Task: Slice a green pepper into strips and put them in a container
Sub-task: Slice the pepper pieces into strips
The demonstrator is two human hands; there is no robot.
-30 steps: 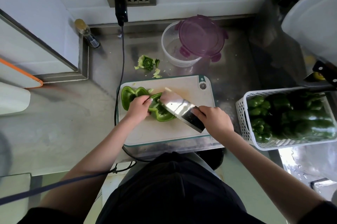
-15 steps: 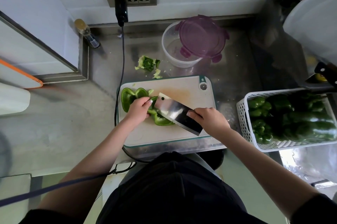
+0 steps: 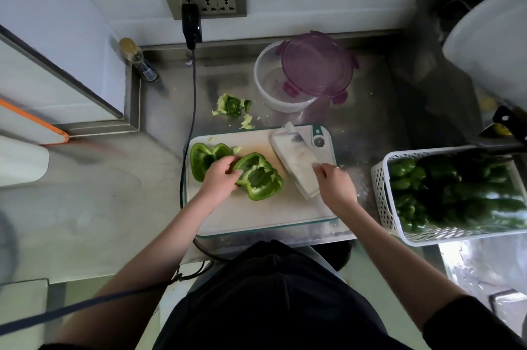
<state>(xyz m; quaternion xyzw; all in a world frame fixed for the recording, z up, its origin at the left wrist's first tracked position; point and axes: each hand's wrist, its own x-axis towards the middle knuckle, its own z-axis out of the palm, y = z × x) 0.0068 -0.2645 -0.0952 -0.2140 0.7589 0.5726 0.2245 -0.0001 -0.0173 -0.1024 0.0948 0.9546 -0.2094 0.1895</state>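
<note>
Two hollowed green pepper halves lie cut side up on the white cutting board [image 3: 256, 215]. My left hand [image 3: 219, 178] pinches the left rim of the nearer half [image 3: 261, 178]; the other half [image 3: 204, 157] lies behind that hand at the board's left edge. A cleaver [image 3: 296, 160] lies flat on the board's right side, blade pointing away. My right hand [image 3: 335, 182] is at the cleaver's handle end and hides the handle. A clear round container [image 3: 268, 84] stands behind the board, its purple lid [image 3: 316, 64] resting tilted across its rim.
The pepper core and scraps [image 3: 232, 107] lie on the steel counter behind the board. A white basket [image 3: 383, 198] full of green peppers stands at the right. A black cable [image 3: 194, 84] runs from the wall socket down past the board's left edge. A small bottle [image 3: 138, 60] stands at the back left.
The cleaver has swung off the pepper to the right and now lies flat on the board. The nearer pepper half is uncovered, with my left hand still on its left rim.
</note>
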